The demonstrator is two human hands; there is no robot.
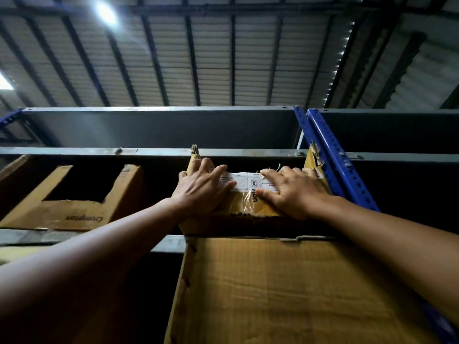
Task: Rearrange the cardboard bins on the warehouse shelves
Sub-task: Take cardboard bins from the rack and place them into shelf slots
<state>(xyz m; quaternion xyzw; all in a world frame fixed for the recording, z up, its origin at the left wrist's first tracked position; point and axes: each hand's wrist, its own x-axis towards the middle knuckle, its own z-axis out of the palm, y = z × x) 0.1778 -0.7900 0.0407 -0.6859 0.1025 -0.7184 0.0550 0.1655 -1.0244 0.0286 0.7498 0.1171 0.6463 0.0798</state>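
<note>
A brown cardboard bin [250,207] with a white label and torn corners sits on a high grey shelf, just left of a blue upright. My left hand [201,188] lies flat on its front face at the left, fingers spread and straight. My right hand [295,192] presses the front face at the right, fingers also spread. Both arms reach upward to it. Directly below stands a larger cardboard bin [285,289] on the lower shelf.
Another cardboard bin [74,214] with a cut-out front stands on the same high shelf to the left, with a dark gap between it and the pressed bin. A blue perforated upright [332,157] borders the bin's right side. Corrugated roof overhead.
</note>
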